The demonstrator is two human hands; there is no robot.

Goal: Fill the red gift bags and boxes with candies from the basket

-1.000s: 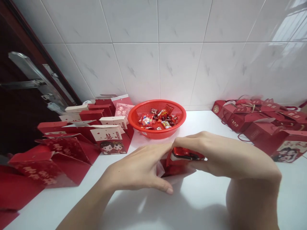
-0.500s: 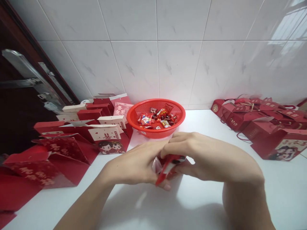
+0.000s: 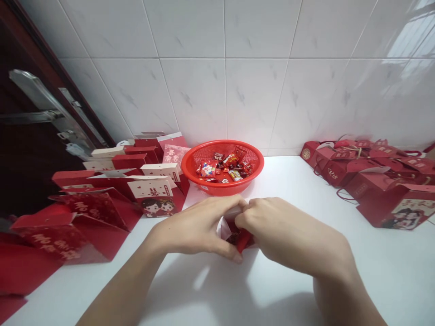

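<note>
In the head view my left hand (image 3: 197, 228) curls around the left side of a small red box (image 3: 233, 218), thumb along the near edge and fingers along the far edge. A pale flap (image 3: 223, 229) stands up inside its open top, and dark red contents show below, too shaded to tell apart. My right hand (image 3: 282, 231) is closed with its fingers down at the box's right side. Under those fingers a red packet (image 3: 244, 240) sticks out at the near edge, mostly hidden by the hand.
Behind my hands stands a red plastic basket (image 3: 222, 188) of wrapped candies (image 3: 208, 169). Open red and cream gift boxes (image 3: 158, 201) line the left side. Closed red boxes with handles (image 3: 377, 197) are grouped at the right. A tiled wall (image 3: 251, 104) rises behind the white table (image 3: 272, 294).
My right hand has lowered and closed in at the box opening. The red and white packet, held tilted above the box before, now sits lower and is mostly covered. The left hand stays around the box.
</note>
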